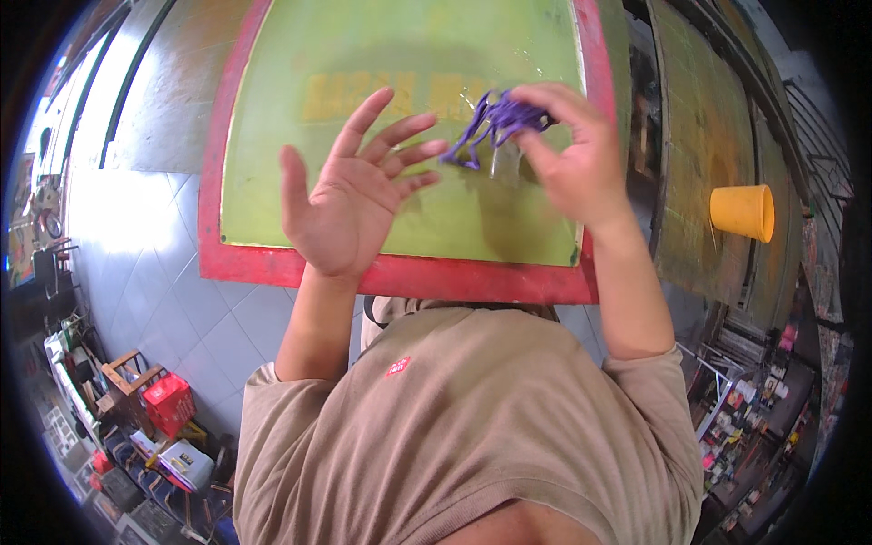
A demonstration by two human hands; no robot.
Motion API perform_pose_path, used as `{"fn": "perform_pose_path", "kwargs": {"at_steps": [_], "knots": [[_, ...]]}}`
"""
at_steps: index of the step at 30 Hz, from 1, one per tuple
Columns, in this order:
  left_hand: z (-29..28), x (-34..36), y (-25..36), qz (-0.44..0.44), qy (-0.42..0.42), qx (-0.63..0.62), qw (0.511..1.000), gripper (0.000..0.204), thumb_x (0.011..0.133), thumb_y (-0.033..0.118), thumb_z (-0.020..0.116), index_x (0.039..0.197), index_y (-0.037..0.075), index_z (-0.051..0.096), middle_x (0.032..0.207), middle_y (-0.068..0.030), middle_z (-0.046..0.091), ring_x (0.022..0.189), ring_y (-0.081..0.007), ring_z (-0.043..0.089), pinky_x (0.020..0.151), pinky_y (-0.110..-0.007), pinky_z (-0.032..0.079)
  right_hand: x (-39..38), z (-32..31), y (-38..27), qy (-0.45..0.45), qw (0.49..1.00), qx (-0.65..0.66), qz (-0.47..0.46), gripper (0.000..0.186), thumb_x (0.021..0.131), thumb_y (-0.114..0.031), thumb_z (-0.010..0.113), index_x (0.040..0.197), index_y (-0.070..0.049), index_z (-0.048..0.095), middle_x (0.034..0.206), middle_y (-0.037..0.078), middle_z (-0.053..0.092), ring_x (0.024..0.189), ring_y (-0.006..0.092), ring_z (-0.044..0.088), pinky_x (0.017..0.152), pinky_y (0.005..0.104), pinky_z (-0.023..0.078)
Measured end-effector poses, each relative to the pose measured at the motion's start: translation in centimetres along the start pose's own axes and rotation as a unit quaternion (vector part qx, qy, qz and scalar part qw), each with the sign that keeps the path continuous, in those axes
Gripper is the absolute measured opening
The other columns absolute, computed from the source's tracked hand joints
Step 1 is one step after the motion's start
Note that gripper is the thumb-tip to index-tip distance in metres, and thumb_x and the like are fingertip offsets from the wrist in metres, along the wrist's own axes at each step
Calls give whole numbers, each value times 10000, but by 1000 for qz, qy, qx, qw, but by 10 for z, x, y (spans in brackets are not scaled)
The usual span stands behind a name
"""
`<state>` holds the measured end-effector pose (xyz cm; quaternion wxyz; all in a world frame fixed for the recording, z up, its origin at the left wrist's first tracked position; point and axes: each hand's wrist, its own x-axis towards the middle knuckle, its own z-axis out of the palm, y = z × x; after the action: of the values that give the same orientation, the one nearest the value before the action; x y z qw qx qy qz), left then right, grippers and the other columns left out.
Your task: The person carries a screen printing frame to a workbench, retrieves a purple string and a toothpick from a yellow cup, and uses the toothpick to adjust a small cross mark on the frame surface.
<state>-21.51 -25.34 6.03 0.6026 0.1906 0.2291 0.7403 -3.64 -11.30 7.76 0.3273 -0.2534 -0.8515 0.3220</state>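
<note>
My right hand (581, 154) is closed on a loose bundle of purple cord (518, 115), with looped strands hanging off to the left. Motion blurs the hand slightly. Just under the bundle is something small and clear, like thin plastic (505, 165); whether the hand holds it too I cannot make out. My left hand (350, 204) is palm up with the fingers spread, and nothing is in it. Both hands are above a red-framed panel (381, 275) with a yellow-green surface (291, 195), which bears faint orange lettering and a few shiny wet-looking spots.
To the right, a yellow cup (740, 213) is on a worn wooden board (695, 163). Another flat board (177, 91) lies at the upper left. A red box (169, 404) and assorted clutter are on the lower left, beside grey floor tiles (204, 327). Small items crowd shelves (754, 418) at the lower right.
</note>
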Motion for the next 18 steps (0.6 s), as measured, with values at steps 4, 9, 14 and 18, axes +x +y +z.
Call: {"fn": "perform_pose_path", "kwargs": {"at_steps": [4,9,14,18], "knots": [[6,3,-10,57,112,458,880,502,843,379,616,1207,40,551,1096,-135,618,929,-246,596,782,-368,469,-15,-35,13,100,906,378,163,336,848,34,471,1176,14,546,1056,150,623,954,254,621,760,372,523],[25,16,-29,84,29,732,676,386,761,323,729,1012,39,655,954,-99,649,827,-193,618,699,-327,460,-39,-50,29,90,766,611,182,370,878,-7,385,1231,49,482,1080,205,598,987,316,614,767,438,550],[43,36,-48,37,16,891,453,451,705,477,732,764,52,591,795,-53,611,729,-247,591,610,-370,445,-58,-38,34,125,822,510,218,321,892,-12,434,1196,35,526,1048,152,615,932,229,632,743,349,555],[49,45,-58,40,-12,908,417,461,759,488,672,669,62,520,691,-61,585,648,-266,570,565,-403,421,-65,-22,33,154,865,421,225,304,884,-8,504,1183,19,549,972,74,631,860,114,607,706,261,536]]}}
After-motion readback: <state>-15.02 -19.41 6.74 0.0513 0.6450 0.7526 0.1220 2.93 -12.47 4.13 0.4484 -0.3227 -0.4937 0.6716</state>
